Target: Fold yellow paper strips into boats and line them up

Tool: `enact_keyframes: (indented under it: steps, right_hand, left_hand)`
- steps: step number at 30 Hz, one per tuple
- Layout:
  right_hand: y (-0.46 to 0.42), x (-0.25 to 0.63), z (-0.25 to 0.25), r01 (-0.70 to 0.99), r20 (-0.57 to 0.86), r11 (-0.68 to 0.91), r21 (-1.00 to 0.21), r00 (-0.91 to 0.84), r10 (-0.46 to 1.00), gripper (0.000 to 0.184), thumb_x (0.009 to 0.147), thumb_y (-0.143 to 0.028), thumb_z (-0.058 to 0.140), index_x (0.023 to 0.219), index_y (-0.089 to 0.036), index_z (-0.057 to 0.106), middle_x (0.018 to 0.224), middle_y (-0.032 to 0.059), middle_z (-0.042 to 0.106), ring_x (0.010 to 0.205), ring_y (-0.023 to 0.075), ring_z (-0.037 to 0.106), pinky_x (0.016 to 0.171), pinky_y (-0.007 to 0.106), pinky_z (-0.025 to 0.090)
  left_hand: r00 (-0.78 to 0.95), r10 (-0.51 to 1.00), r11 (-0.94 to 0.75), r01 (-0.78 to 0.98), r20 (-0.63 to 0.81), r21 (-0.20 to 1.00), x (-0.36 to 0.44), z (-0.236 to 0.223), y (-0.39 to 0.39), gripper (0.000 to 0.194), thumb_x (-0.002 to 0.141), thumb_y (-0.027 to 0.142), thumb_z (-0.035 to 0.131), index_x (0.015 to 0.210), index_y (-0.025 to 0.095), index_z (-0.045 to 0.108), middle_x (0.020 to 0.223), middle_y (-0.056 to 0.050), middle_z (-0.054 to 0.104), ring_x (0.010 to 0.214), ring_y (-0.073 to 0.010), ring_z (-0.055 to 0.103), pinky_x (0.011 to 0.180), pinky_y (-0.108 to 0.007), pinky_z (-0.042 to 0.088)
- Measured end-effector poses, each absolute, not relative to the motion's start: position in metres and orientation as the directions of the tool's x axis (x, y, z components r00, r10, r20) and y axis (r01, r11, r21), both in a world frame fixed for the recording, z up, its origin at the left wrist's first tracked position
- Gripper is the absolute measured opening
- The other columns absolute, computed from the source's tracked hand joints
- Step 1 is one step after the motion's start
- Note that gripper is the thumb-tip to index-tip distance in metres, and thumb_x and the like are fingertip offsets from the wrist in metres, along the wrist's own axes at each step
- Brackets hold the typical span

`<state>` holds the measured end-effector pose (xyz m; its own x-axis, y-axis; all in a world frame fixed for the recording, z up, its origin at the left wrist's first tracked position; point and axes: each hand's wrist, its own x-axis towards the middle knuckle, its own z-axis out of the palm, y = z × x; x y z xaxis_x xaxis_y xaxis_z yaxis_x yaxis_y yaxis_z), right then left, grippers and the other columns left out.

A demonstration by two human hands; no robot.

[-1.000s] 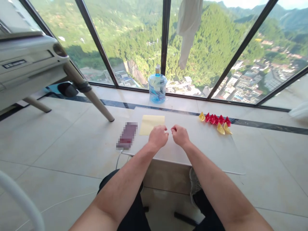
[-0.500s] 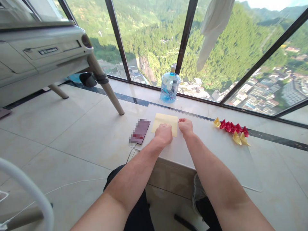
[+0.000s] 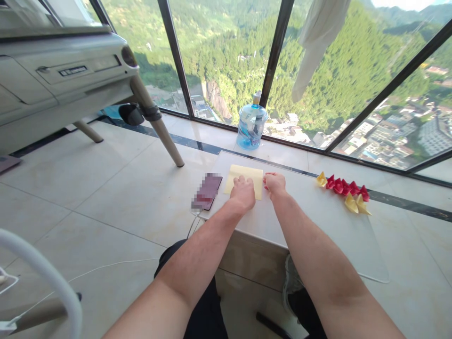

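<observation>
Yellow paper (image 3: 247,171) lies on the white table (image 3: 318,214), partly hidden by the curled left hand (image 3: 243,192). Right hand (image 3: 275,182), fingers bunched, is at its right edge; neither grip can be determined. Phone (image 3: 208,190) pixelated. Blue bottle's (image 3: 252,127) contents unclear.

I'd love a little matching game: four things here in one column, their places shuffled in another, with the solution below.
Things
1. flat yellow paper sheet
2. transparent blue plastic jug
3. folded red paper shapes
4. flat rectangular phone with purplish screen

Places
A. standing by the tall window
B. left of the sheet
C. under the person's left hand
D. toward the right end of the white table

Pairs: 1-C, 2-A, 3-D, 4-B
</observation>
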<state>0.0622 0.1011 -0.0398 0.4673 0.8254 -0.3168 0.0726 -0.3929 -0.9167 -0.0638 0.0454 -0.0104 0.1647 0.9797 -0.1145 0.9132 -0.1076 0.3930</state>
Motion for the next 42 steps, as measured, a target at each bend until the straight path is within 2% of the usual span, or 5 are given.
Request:
enact_keyframes:
  steps: [8, 17, 42]
  right_hand:
    - [0.1007, 0.0594, -0.0343, -0.022, -0.379, -0.416, -0.909, 0.459, 0.804, 0.021, 0.058, -0.01, 0.061, 0.076, -0.018, 0.06, 0.064, -0.0002, 0.061, 0.056, 0.0113, 0.055, 0.044, 0.019, 0.038]
    - [0.1019, 0.0595, -0.0358, -0.049, -0.388, -0.413, -0.909, 0.457, 0.8, 0.02, 0.059, -0.01, 0.061, 0.078, -0.018, 0.06, 0.073, 0.0018, 0.064, 0.063, 0.0127, 0.059, 0.045, 0.02, 0.041]
    - [0.1028, 0.0574, -0.0369, -0.04, -0.369, -0.398, -0.917, 0.467, 0.804, 0.018, 0.059, -0.011, 0.062, 0.075, -0.019, 0.059, 0.072, 0.0008, 0.062, 0.061, 0.0125, 0.059, 0.043, 0.019, 0.039]
  left_hand:
    - [0.171, 0.973, -0.116, 0.943, -0.155, 0.312, -0.062, -0.0098, 0.0454, 0.038, 0.079, 0.015, 0.056, 0.117, 0.008, 0.057, 0.12, -0.022, 0.053, 0.117, -0.0341, 0.045, 0.096, -0.037, 0.042]
    - [0.189, 0.97, -0.134, 0.942, -0.154, 0.309, -0.0629, -0.0103, 0.0451, 0.037, 0.079, 0.014, 0.055, 0.115, 0.007, 0.059, 0.119, -0.023, 0.055, 0.117, -0.0342, 0.046, 0.094, -0.038, 0.042]
    - [0.199, 0.968, -0.147, 0.944, -0.155, 0.295, -0.0625, -0.0092, 0.0451, 0.034, 0.08, 0.015, 0.054, 0.112, 0.007, 0.062, 0.116, -0.023, 0.057, 0.115, -0.034, 0.049, 0.092, -0.038, 0.043]
